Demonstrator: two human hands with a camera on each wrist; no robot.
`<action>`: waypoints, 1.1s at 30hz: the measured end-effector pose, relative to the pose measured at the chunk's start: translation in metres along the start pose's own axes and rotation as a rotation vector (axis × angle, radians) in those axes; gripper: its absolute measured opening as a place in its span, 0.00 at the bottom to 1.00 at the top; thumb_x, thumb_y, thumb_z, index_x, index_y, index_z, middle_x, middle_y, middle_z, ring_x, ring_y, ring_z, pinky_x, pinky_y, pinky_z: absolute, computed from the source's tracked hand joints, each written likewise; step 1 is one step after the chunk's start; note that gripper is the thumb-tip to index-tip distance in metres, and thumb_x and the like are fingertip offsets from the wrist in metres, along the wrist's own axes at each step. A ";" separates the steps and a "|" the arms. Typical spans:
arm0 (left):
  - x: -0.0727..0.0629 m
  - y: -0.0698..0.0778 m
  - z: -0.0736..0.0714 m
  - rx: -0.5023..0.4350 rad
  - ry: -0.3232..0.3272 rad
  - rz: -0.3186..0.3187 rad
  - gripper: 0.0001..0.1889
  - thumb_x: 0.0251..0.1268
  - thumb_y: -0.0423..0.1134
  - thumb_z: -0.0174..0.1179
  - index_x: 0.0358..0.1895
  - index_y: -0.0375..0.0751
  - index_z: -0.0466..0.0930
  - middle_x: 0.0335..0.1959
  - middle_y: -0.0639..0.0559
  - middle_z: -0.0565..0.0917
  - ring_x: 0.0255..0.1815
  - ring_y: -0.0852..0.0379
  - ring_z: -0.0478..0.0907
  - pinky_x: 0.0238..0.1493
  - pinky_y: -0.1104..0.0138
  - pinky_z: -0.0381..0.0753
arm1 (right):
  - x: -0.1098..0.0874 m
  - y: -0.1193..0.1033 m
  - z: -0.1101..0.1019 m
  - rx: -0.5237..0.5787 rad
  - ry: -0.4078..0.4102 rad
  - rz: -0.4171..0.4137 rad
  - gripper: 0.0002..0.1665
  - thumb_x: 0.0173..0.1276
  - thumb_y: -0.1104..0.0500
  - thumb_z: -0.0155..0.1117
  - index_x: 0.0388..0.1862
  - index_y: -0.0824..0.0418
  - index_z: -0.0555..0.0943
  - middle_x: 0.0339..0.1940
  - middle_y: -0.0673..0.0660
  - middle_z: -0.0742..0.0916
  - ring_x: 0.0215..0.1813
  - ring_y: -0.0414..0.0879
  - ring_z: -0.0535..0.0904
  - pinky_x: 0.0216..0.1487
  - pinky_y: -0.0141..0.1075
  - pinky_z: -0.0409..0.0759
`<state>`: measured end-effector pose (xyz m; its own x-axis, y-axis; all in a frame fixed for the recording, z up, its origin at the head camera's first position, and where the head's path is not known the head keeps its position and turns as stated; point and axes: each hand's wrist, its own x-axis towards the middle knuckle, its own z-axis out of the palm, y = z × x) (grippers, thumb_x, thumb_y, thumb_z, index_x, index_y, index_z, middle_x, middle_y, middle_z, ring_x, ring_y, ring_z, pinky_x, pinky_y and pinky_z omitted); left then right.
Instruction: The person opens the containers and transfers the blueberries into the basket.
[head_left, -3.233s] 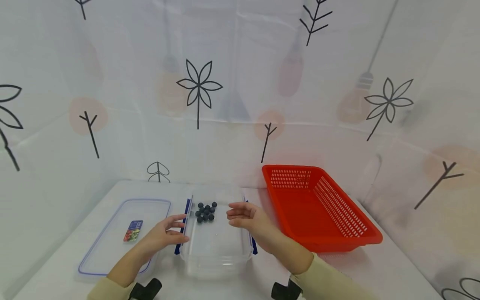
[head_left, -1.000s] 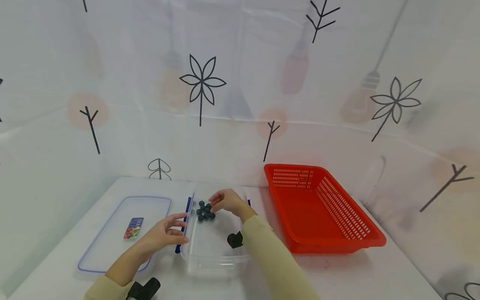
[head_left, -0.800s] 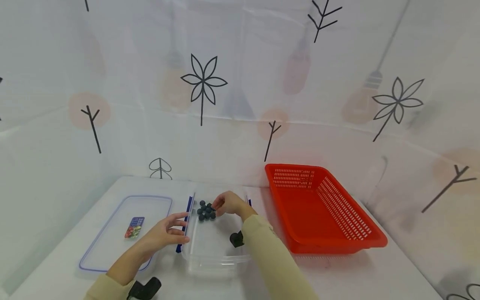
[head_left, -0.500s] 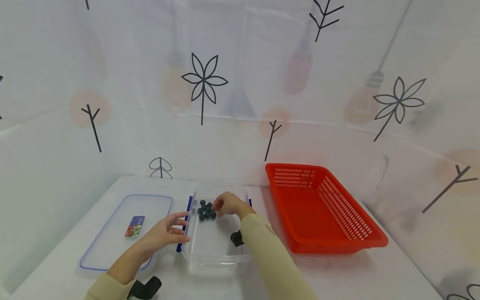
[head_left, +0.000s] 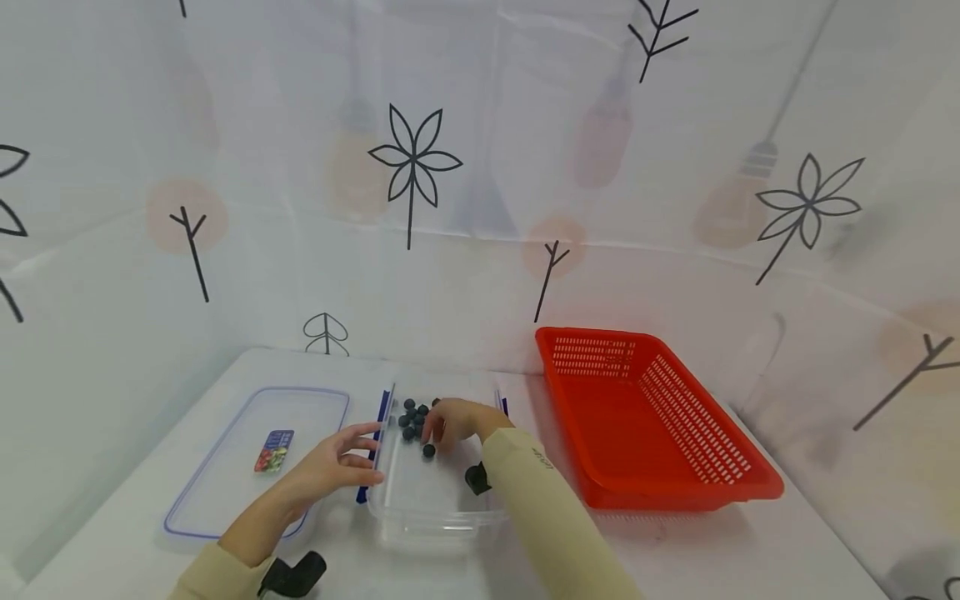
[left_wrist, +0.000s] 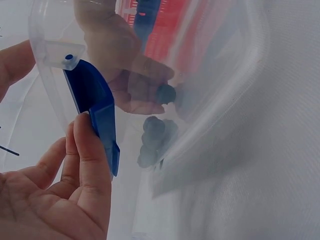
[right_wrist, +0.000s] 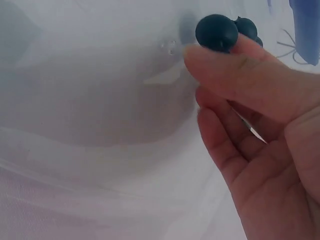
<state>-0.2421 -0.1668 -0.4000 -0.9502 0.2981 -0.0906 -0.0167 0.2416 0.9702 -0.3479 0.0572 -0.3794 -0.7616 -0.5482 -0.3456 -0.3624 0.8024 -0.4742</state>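
My right hand (head_left: 455,421) reaches into a clear plastic box (head_left: 435,519), its bent fingers low among the dark blue blueberries (head_left: 408,420). One blueberry (right_wrist: 216,32) lies close by the thumb and index finger in the right wrist view; whether they pinch it is hidden. From the head, that near blueberry (head_left: 428,451) sits apart from the cluster, just below the fingertips. My left hand (head_left: 339,463) rests against the box's left side, thumb and fingers spread. Its fingertips touch a hanging blue latch (left_wrist: 97,117).
To the left lies a clear lid (head_left: 217,497) with a blue edge and a colourful label (head_left: 274,451). An empty red basket (head_left: 622,433) stands right of the box. Behind the white table (head_left: 330,575) hangs a patterned white cloth (head_left: 480,167).
My right hand has moved from over the box's right side into the cluster, then slightly nearer. One blueberry has come away toward the front. My left hand has stayed put.
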 end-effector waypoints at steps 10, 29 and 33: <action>0.000 0.001 -0.001 0.005 0.014 -0.012 0.42 0.51 0.41 0.70 0.69 0.38 0.58 0.58 0.38 0.70 0.47 0.53 0.75 0.50 0.53 0.75 | 0.006 -0.003 0.001 -0.031 -0.066 -0.093 0.11 0.50 0.68 0.73 0.30 0.53 0.84 0.28 0.47 0.81 0.31 0.37 0.72 0.36 0.28 0.73; -0.002 0.004 0.002 0.009 0.027 -0.035 0.43 0.50 0.44 0.70 0.69 0.39 0.58 0.58 0.38 0.70 0.48 0.52 0.74 0.52 0.51 0.74 | -0.046 -0.033 -0.038 0.182 0.188 -0.276 0.10 0.53 0.60 0.73 0.35 0.57 0.84 0.26 0.50 0.83 0.30 0.43 0.77 0.37 0.31 0.79; -0.002 0.003 0.003 0.005 0.028 -0.031 0.43 0.49 0.45 0.71 0.68 0.39 0.58 0.58 0.39 0.70 0.47 0.52 0.74 0.50 0.55 0.76 | -0.062 -0.034 -0.037 0.186 0.259 -0.277 0.10 0.53 0.58 0.73 0.35 0.57 0.84 0.25 0.49 0.83 0.30 0.42 0.77 0.36 0.30 0.79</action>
<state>-0.2393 -0.1635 -0.3974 -0.9575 0.2647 -0.1147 -0.0452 0.2548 0.9659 -0.3084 0.0725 -0.3121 -0.7674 -0.6409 0.0190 -0.4872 0.5636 -0.6671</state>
